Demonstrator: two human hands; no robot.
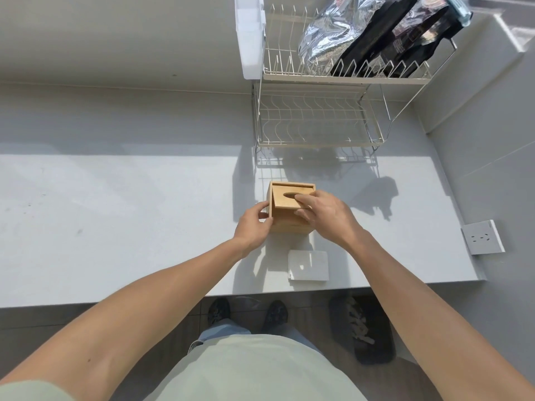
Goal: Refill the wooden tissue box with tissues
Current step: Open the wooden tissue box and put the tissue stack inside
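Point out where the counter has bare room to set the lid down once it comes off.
Free: the wide stretch of counter left of the wooden tissue box, and the strip between box and wall socket. Crowded: the tissue pack just in front, the dish rack behind.

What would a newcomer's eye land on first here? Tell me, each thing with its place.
First, the wooden tissue box at mid-counter, with the left hand gripping its left side and the right hand resting fingers on its slotted lid. Next, the white tissue pack lying near the counter's front edge, just before the box. Behind stands a two-tier wire dish rack holding foil and black bags on top.
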